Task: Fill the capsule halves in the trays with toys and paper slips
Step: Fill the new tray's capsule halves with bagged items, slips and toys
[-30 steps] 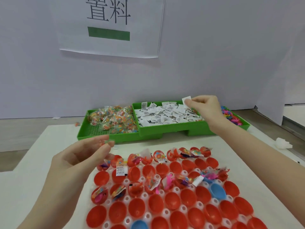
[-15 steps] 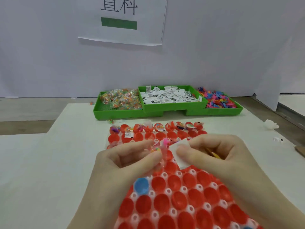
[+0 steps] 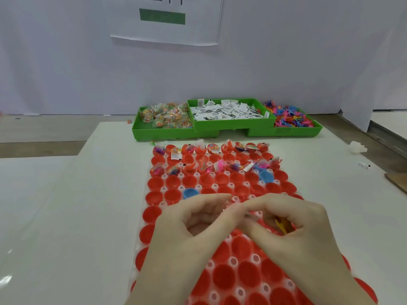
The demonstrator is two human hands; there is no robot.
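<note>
Since half-second ago our hands sit nearer us: left hand (image 3: pixel 193 219) and right hand (image 3: pixel 293 219) pinch small packet (image 3: pixel 228 205) together over capsule tray (image 3: pixel 220 181); right hand also grips yellow toy (image 3: pixel 283 224).

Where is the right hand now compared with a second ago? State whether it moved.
Yes. The right hand left the green plastic tray of white paper slips and came back toward the person, over the red capsule halves, meeting the left hand.

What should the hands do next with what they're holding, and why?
Probably lower the bundle into a bare red capsule half just ahead. Both hands, left hand and right hand, meet over the tray, pinching something small between the fingertips, with a yellow toy tucked in the right; only the far rows look filled.
</note>
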